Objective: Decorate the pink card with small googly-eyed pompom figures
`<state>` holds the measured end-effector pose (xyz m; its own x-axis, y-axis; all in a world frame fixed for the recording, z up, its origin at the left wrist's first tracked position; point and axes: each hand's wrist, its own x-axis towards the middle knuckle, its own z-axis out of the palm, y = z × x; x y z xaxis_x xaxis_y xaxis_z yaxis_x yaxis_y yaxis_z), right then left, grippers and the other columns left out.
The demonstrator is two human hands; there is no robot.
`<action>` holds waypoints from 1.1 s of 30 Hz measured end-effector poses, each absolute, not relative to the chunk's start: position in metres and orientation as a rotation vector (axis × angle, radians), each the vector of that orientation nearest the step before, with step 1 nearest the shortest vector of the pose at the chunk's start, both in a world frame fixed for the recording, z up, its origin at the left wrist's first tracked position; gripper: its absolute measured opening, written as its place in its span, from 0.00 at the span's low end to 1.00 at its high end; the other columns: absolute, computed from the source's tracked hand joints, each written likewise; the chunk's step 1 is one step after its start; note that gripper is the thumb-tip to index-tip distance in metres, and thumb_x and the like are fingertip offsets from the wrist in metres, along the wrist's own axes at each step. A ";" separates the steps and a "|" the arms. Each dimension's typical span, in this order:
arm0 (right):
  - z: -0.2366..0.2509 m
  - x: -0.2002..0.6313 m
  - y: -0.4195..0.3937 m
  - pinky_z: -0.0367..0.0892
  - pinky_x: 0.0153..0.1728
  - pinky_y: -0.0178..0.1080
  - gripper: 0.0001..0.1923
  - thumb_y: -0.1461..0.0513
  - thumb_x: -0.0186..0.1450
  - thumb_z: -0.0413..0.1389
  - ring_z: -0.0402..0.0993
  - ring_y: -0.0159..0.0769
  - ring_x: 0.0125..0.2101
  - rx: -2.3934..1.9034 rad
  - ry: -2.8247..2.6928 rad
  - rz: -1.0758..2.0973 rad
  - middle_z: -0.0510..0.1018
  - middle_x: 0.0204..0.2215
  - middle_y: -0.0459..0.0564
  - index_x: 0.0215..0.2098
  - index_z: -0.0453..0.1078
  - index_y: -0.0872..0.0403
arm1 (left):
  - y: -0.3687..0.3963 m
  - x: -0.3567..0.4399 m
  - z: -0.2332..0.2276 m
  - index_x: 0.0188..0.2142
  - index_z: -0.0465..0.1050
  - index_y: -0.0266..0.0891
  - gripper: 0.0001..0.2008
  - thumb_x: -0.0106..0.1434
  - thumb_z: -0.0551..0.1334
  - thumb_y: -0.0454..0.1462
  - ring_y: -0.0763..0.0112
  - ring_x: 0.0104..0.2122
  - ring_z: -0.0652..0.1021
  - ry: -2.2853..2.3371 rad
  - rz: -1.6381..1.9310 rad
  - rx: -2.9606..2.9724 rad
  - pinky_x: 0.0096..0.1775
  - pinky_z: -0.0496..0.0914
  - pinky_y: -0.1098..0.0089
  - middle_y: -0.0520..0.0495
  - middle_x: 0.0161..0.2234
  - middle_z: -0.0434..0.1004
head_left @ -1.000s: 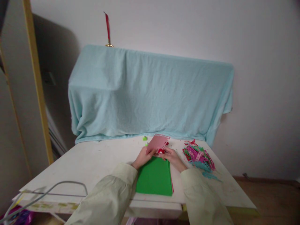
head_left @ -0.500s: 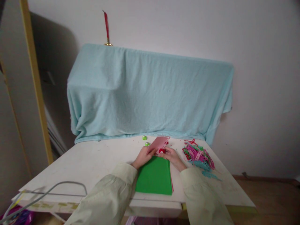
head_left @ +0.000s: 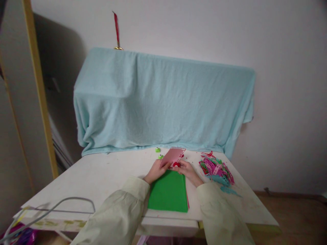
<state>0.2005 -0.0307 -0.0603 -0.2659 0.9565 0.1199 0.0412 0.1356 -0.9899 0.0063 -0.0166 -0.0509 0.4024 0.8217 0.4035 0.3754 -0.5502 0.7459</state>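
Observation:
A pink sheet of paper (head_left: pixel 171 156) with cut-out shapes along its far and right edges is held tilted above the table. My left hand (head_left: pixel 157 170) grips it at its lower left, thumb on top. My right hand (head_left: pixel 187 170) is closed around a small red craft punch (head_left: pixel 176 164), which sits at the paper's lower right edge. Below both hands lies a stack of green paper (head_left: pixel 168 192), with a red edge showing under its right side. Two small green craft punches, one at the back (head_left: pixel 157 149) and a nearer one (head_left: pixel 160 157), stand beyond my left hand.
A heap of punched paper strips (head_left: pixel 217 169) in pink, red, green and blue lies on the right of the white table (head_left: pixel 107 180). Behind hangs a light blue cloth (head_left: pixel 163 102). A grey cable (head_left: pixel 63 200) crosses the front left corner.

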 end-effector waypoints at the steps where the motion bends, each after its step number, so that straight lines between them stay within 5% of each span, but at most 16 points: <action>1: -0.061 0.201 -0.030 0.56 0.21 0.31 0.20 0.54 0.52 0.64 0.64 0.28 0.23 -1.016 -1.512 1.266 0.73 0.28 0.46 0.39 0.71 0.56 | -0.017 0.006 -0.051 0.26 0.71 0.35 0.21 0.65 0.51 0.47 0.72 0.23 0.68 1.018 1.044 2.112 0.24 0.58 0.75 0.50 0.19 0.69; 26: -0.053 0.199 -0.035 0.57 0.22 0.33 0.21 0.49 0.55 0.60 0.64 0.29 0.19 -0.983 -1.600 1.229 0.71 0.19 0.43 0.37 0.72 0.56 | -0.016 0.007 -0.053 0.29 0.74 0.34 0.22 0.65 0.51 0.48 0.70 0.25 0.70 1.005 1.046 2.106 0.27 0.62 0.74 0.48 0.23 0.73; 33: -0.052 0.199 -0.037 0.53 0.18 0.33 0.20 0.49 0.53 0.61 0.59 0.26 0.16 -1.024 -1.548 1.176 0.76 0.24 0.47 0.31 0.74 0.57 | -0.019 0.012 -0.055 0.32 0.74 0.34 0.20 0.64 0.53 0.48 0.68 0.29 0.74 0.979 1.095 2.074 0.33 0.67 0.72 0.46 0.29 0.76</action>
<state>0.1994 -0.0370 -0.0516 -0.2416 0.9543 0.1756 0.0871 0.2016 -0.9756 0.0122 -0.0186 -0.0551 0.3906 0.8171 0.4240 0.3301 -0.5543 0.7641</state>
